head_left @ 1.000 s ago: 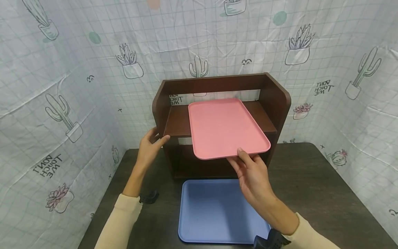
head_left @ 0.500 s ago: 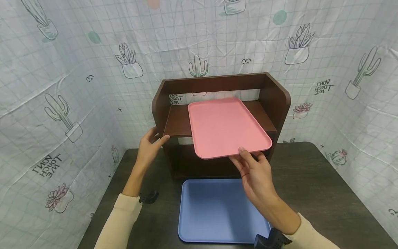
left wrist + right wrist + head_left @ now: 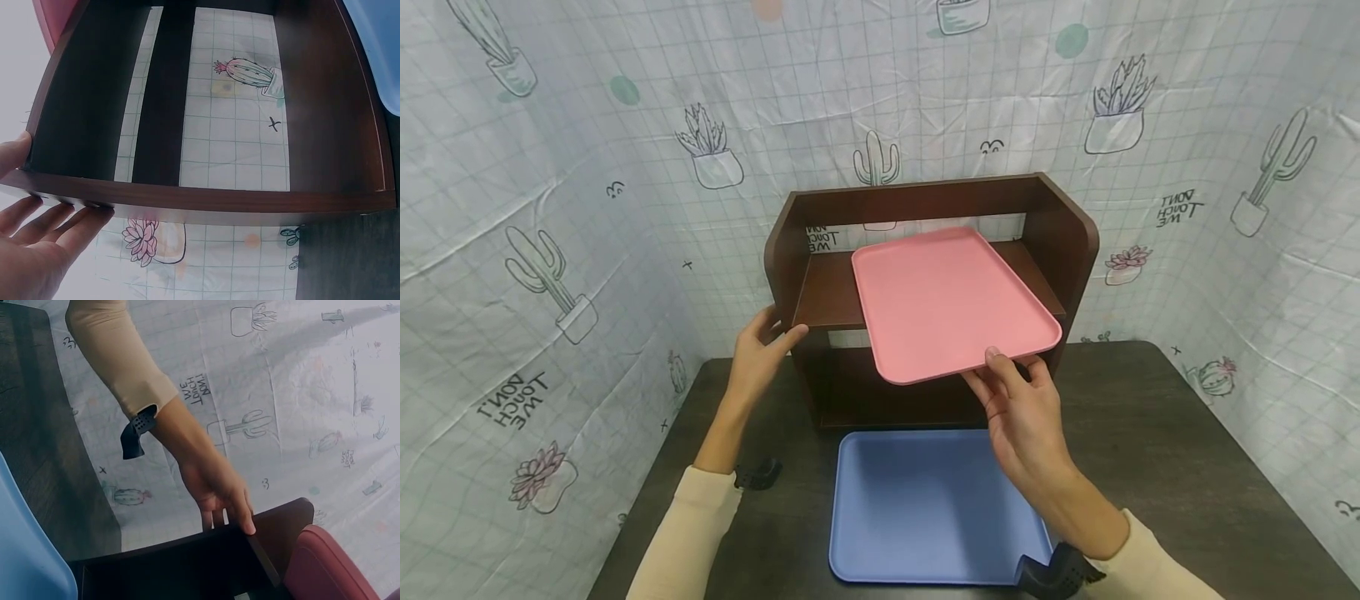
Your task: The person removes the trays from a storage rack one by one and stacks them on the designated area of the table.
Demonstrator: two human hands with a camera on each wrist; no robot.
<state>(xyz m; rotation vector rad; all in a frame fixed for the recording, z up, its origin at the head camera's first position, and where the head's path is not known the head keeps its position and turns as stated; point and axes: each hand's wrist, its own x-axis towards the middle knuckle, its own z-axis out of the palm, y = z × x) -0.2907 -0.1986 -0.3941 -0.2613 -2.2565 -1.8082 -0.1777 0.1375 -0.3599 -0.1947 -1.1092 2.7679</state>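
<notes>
My right hand (image 3: 1026, 425) pinches the near edge of a pink tray (image 3: 951, 304), thumb on top and fingers beneath. The tray lies skewed over the upper board of a dark brown shelf unit (image 3: 1067, 225); whether its far end touches the board I cannot tell. At the unit's left side panel, my left hand (image 3: 756, 358) grips the edge. The left wrist view has this hand (image 3: 44, 250) with thumb and fingers on opposite sides of the panel (image 3: 206, 199). In the right wrist view the left hand (image 3: 219, 494) holds the panel beside the pink tray (image 3: 328, 565).
A blue tray (image 3: 925, 508) lies flat on the dark table (image 3: 1165, 467), in front of the shelf unit and below the pink tray. Printed cloth (image 3: 925, 100) hangs behind the unit and along both sides of the table.
The pink tray has turned slightly, its near right corner shifting right and up and its far edge rising in view. My right hand has moved right with it. The left hand stays at the panel.
</notes>
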